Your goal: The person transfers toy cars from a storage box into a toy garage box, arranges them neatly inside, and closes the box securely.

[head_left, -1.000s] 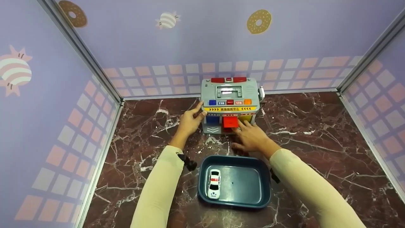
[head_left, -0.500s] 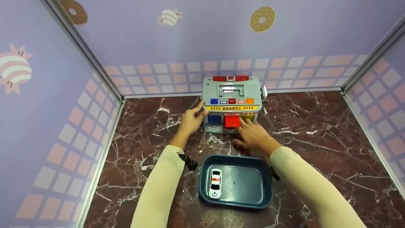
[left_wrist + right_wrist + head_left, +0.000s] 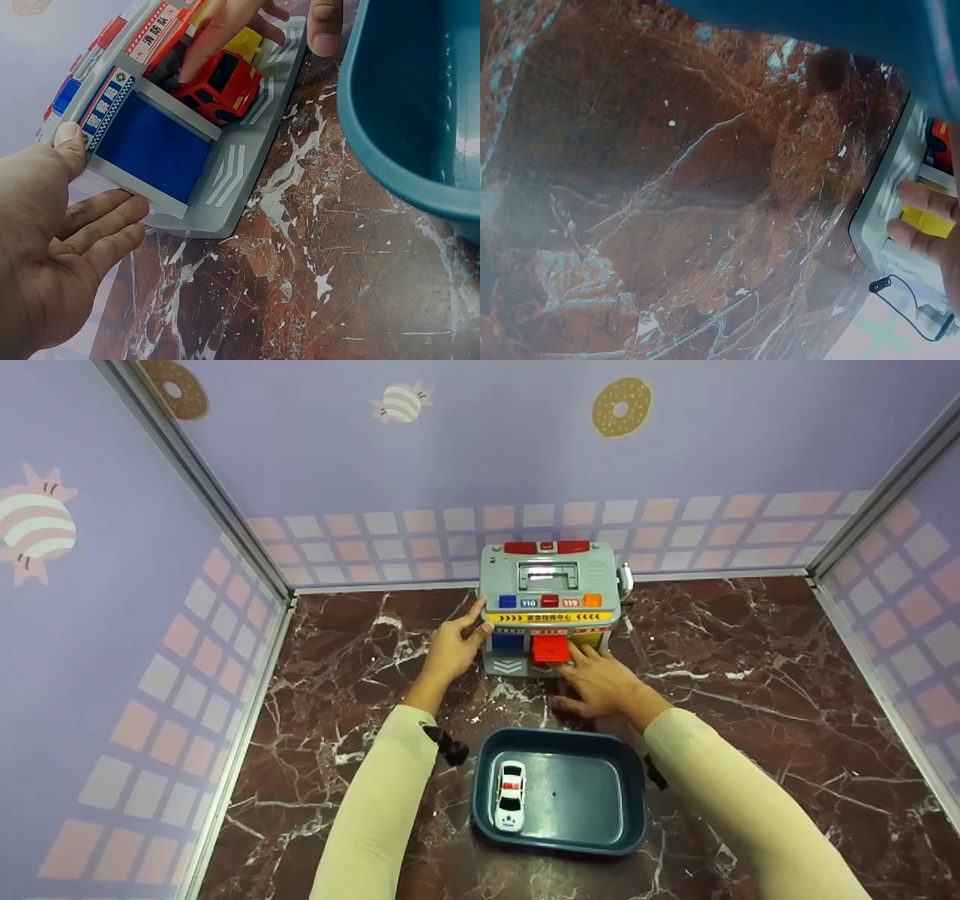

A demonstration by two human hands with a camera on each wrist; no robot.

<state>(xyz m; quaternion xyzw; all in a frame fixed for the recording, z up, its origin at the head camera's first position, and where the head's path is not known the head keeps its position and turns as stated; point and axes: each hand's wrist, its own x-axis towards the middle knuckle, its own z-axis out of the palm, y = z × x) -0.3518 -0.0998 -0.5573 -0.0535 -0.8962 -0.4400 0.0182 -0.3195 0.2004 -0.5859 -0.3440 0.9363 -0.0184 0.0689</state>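
Observation:
A grey toy garage point(image 3: 600, 562) stands against the back wall, with blue, red and yellow doors. The blue door point(image 3: 154, 146) is down; the red door point(image 3: 551, 649) is lifted. Under it a red toy car point(image 3: 232, 86) sits partly out on the ramp. My left hand point(image 3: 450, 651) holds the garage's left front corner, thumb on the front edge, other fingers extended. My right hand point(image 3: 600, 684) lies at the front of the garage. One straight finger reaches over the car at the red doorway; others are by the yellow door point(image 3: 930, 221).
A dark blue tray point(image 3: 634, 817) stands between my forearms, in front of the garage. Inside it, along the left side, lies a white toy police car point(image 3: 510, 802). A white handset point(image 3: 625, 579) is on the garage's right side. Patterned walls enclose the marbled surface point(image 3: 750, 697).
The head view shifts slightly. My right fingers shift a little around the lifted red door, while my left hand stays at the garage's corner.

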